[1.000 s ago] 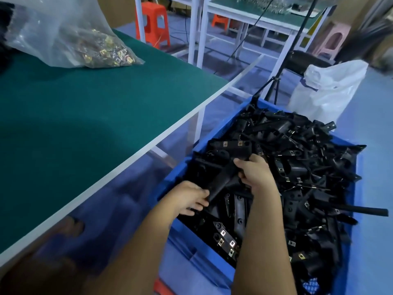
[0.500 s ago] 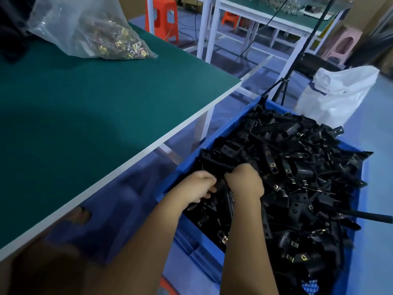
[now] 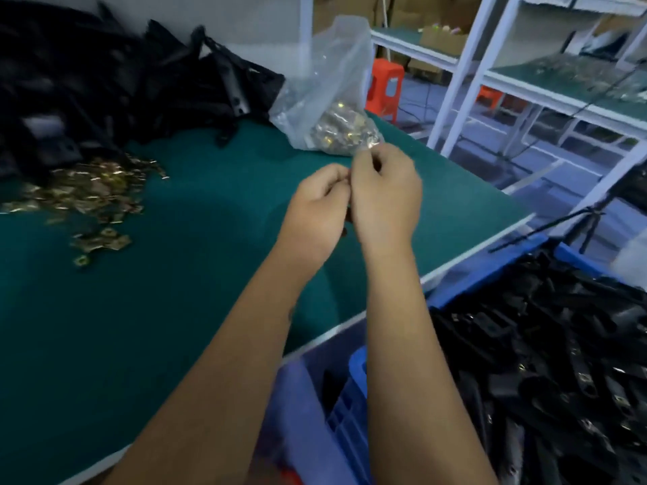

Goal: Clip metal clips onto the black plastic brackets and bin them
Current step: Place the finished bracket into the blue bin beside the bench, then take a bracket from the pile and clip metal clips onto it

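Note:
My left hand (image 3: 317,211) and my right hand (image 3: 385,197) meet above the green table (image 3: 157,309), knuckles up and fingers curled toward each other. Between them shows a sliver of a small black bracket (image 3: 347,218); most of it is hidden by the hands. A blue bin (image 3: 490,271) heaped with black brackets (image 3: 560,362) that carry metal clips stands low at the right, beside the table's edge. Loose brass-coloured metal clips (image 3: 87,190) lie scattered on the table at the left. A clear plastic bag of clips (image 3: 336,110) sits just beyond my hands.
A heap of bare black brackets (image 3: 105,75) fills the table's far left. White-framed workbenches (image 3: 465,64) and an orange stool (image 3: 385,85) stand behind. A black tripod leg (image 3: 546,229) slants past the table's right corner over the bin.
Both hands have left the bin and come up over the table, now held together. The view has swung left, bringing the loose clips and the bracket heap into sight.

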The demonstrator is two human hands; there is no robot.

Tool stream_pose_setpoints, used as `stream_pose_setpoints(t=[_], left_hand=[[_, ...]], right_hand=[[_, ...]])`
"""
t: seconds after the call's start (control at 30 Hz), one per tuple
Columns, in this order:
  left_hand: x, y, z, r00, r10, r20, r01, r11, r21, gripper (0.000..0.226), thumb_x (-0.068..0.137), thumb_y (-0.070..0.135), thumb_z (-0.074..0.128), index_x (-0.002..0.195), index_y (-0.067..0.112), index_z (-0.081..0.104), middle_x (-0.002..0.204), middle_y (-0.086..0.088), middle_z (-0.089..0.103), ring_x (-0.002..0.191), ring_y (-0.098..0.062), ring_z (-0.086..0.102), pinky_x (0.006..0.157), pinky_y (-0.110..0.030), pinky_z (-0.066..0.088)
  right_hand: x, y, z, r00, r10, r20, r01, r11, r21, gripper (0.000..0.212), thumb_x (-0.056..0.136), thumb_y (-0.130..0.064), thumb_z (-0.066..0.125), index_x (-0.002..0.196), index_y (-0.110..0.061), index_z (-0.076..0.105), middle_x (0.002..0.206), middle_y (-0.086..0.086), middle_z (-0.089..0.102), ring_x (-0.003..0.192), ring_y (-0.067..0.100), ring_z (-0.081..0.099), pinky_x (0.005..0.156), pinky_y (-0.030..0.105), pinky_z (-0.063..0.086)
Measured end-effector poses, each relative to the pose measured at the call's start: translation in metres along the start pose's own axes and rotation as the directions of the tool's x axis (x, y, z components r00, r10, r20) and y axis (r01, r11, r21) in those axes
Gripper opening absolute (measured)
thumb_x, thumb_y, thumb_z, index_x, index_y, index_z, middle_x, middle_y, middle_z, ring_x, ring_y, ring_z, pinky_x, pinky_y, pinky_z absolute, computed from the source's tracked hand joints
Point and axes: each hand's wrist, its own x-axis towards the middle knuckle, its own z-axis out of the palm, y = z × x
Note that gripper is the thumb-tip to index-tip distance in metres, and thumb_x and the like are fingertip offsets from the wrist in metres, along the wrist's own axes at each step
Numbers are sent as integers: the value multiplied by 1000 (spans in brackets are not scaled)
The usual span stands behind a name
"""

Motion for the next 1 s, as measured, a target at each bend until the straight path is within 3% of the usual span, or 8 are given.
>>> stream_pose_setpoints(t=[0.17, 0.3, 0.53, 0.6, 0.67, 0.8, 0.9, 1.0], left_hand=[[1, -20, -113, 930, -21, -366, 63, 993, 102, 32, 93, -1, 38, 71, 10, 59, 59, 7, 55, 59, -9, 48, 55, -25, 39], [-11, -35, -195, 857, -52, -512, 190, 957, 222, 33, 95, 2, 41, 80, 15, 68, 72, 3, 65, 64, -7, 56, 63, -25, 45], [-22, -44, -275, 577, -70, -814, 230, 970, 80, 31, 95, 5, 41, 83, 18, 66, 71, 6, 65, 58, -4, 54, 48, -15, 43], [-17, -48, -276, 575, -51, -816, 272, 953, 132, 31, 95, 10, 40, 84, 24, 65, 72, 10, 65, 56, -4, 53, 51, -23, 44], [-11, -51, -272, 635, -13, -772, 390, 869, 306, 30, 95, 17, 41, 82, 34, 63, 73, 11, 66, 55, -8, 55, 52, -28, 42], [-6, -54, -273, 692, -18, -722, 517, 710, 478, 28, 93, 24, 44, 79, 42, 61, 68, 16, 65, 61, -2, 58, 53, -25, 33], [-7, -55, -273, 698, -33, -716, 513, 721, 467, 27, 94, 25, 44, 82, 40, 63, 72, 16, 67, 68, 13, 56, 55, -25, 33], [-9, -53, -273, 710, -46, -703, 484, 756, 440, 26, 93, 24, 45, 82, 39, 63, 73, 16, 67, 68, 4, 57, 55, -26, 35]], right_hand=[[-33, -45, 115, 932, -89, 351, 77, 996, 48, 32, 97, -28, 48, 68, -15, 44, 65, -5, 48, 65, 19, 47, 58, 36, 23], [-63, -66, 181, 804, -168, 570, 160, 985, 65, 21, 97, -31, 44, 84, -22, 58, 75, -7, 59, 68, 12, 55, 55, 32, 36], [-44, -54, 232, 813, -184, 552, 173, 982, 74, 20, 98, -26, 48, 114, -28, 60, 108, -8, 59, 92, 10, 56, 68, 26, 39], [-38, -54, 244, 774, -264, 575, 223, 964, 142, 22, 98, -28, 50, 115, -32, 63, 108, -8, 55, 104, 12, 52, 76, 23, 39], [-38, -59, 256, 666, -336, 665, 258, 941, 217, 28, 98, -37, 49, 122, -43, 62, 122, -9, 48, 122, 11, 36, 97, 24, 30], [-39, -64, 274, 509, -315, 801, 468, 882, 50, 46, 100, -51, 37, 144, -42, 43, 156, -8, 27, 143, 12, 14, 114, 38, 14], [-37, -64, 271, 549, -356, 756, 476, 877, 67, 47, 103, -41, 40, 148, -29, 41, 156, -7, 32, 143, 11, 19, 115, 37, 15], [-41, -63, 257, 778, -424, 464, 332, 904, 269, 32, 100, -25, 54, 130, -22, 63, 131, -9, 56, 123, 7, 47, 104, 23, 37]])
